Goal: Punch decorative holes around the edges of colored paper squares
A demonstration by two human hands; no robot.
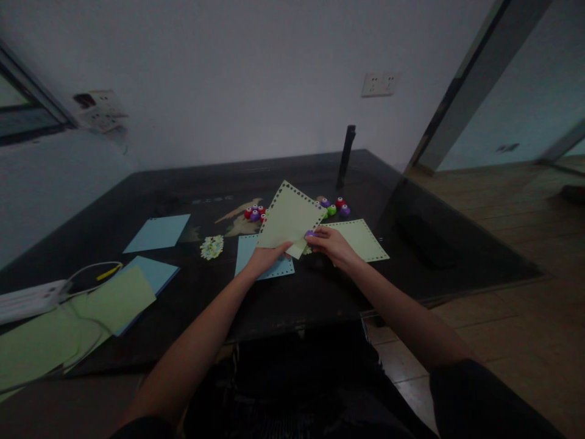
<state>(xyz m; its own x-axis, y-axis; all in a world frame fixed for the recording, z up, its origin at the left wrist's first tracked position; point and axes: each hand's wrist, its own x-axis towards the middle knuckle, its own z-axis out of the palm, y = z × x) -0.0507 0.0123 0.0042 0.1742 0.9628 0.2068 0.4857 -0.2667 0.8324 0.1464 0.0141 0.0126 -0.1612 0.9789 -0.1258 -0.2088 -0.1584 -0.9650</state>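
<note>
A pale green paper sheet (292, 213) is held up at a tilt, with small punched holes along its two upper edges. My left hand (265, 259) is closed on its lower left edge, thumb on top. Between the fingers of my right hand (336, 245) sits a small purple craft punch (311, 234), at the sheet's right edge near the lower corner. Below my left hand lies a blue sheet (245, 249) with holes along its edges. Another hole-edged green sheet (365, 241) rests beyond my right hand.
Colourful craft punches lie in a left group (255, 213) and a right group (338, 208). Paper cutouts (212, 247) form a small pile. At left are a blue sheet (158, 233), green sheets (121, 296), a white power strip (30, 302) and cable. A black post (346, 155) stands at the back.
</note>
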